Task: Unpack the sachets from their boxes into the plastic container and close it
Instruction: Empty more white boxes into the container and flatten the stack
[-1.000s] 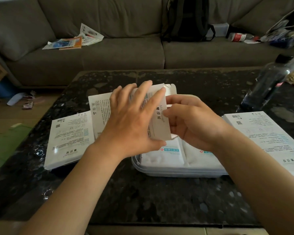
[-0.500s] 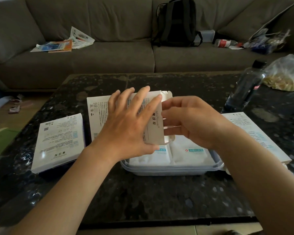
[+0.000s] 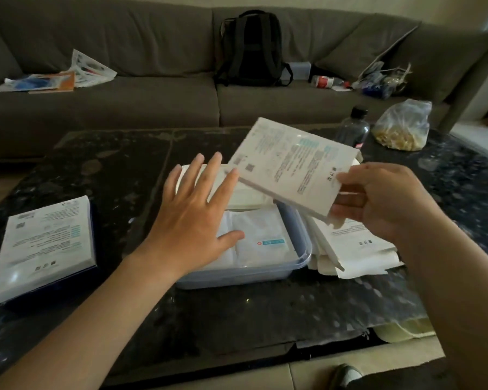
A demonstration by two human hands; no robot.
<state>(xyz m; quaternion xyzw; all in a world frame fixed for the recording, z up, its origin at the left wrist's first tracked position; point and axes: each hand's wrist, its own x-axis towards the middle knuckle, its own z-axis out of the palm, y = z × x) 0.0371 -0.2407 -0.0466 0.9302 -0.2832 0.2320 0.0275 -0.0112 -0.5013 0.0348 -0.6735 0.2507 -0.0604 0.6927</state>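
Note:
A clear plastic container (image 3: 293,266) sits mid-table with white sachets (image 3: 261,235) lying flat inside. My left hand (image 3: 195,218) hovers over its left half, fingers spread and straight, holding nothing. My right hand (image 3: 378,198) grips the near end of a white printed box (image 3: 290,161), lifted and tilted above the container's right side. A pile of opened white boxes (image 3: 352,249) lies right of the container, under that hand. Another white box (image 3: 44,246) lies flat at the table's left.
A dark bottle (image 3: 352,130) and a plastic bag of food (image 3: 403,125) stand at the table's (image 3: 237,311) far right. Behind is a sofa with a black backpack (image 3: 251,49) and papers (image 3: 57,77). A shoe (image 3: 344,375) shows below the table edge.
My left hand let go of the box and opened over the container. My right hand carried the box up and to the right. The camera shifted left.

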